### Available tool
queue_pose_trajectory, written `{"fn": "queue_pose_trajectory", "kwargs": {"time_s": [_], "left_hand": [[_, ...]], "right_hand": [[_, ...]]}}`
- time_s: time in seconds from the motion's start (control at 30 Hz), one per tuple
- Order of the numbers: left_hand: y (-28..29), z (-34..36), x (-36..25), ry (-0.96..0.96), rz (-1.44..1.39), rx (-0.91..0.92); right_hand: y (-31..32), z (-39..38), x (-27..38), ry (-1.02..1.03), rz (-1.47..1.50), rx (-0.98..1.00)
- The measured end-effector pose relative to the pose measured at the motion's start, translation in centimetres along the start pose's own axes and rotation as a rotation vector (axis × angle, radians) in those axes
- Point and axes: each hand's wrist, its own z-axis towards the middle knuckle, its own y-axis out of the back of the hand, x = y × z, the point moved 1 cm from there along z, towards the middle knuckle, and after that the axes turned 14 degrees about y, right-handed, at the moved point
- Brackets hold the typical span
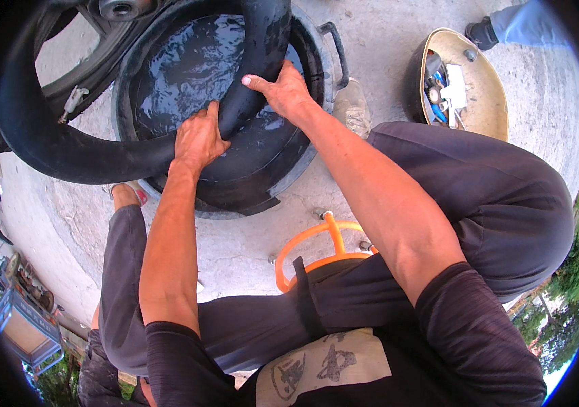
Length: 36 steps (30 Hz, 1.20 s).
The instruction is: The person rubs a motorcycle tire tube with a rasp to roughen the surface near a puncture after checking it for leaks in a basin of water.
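A thick, inflated black inner tube [86, 154] curves across the view and bends over a black tub [125, 108] of water. My left hand [198, 139] is closed on the tube's lower stretch, with the thumb on the near side. Farther right, my right hand [286, 91] grips the stretch that rises toward the top edge, its thumb lying along the tube and its fingers partly hidden. Between my hands the tube hangs low at the water [181, 74], which is rippled; I cannot tell how deep it dips.
A wheel [89, 78] with a metal valve clamp [75, 102] stands at the upper left. Right of the tub are a beige shoe [352, 108] and a bowl-like container [489, 95] of tools. Another person's leg [530, 26] shows beyond. An orange stool [333, 247] is below me.
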Motion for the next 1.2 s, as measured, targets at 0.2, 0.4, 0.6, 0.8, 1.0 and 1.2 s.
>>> {"fn": "queue_pose_trajectory", "kwargs": {"time_s": [0.2,0.4,0.6,0.8,1.0,1.2], "left_hand": [[0.3,0.3,-0.1,0.067,0.053,0.110],[-0.5,0.3,0.6,0.000,-0.014,0.007],[-0.6,0.4,0.6,0.036,0.009,0.015],[-0.4,0.5,0.3,0.032,0.012,0.025],[-0.4,0.5,0.5,0.027,0.019,0.013],[-0.7,0.9,0.4,0.068,0.079,0.079]], "right_hand": [[0.1,-0.3,1.0,-0.010,-0.014,0.006],[0.0,-0.1,0.5,0.004,-0.016,0.010],[0.0,0.0,0.6,-0.002,-0.072,0.028],[-0.1,0.2,0.3,-0.018,-0.045,0.033],[-0.1,0.0,0.6,-0.022,-0.080,0.023],[-0.3,0.3,-0.4,0.023,-0.086,0.006]]}}
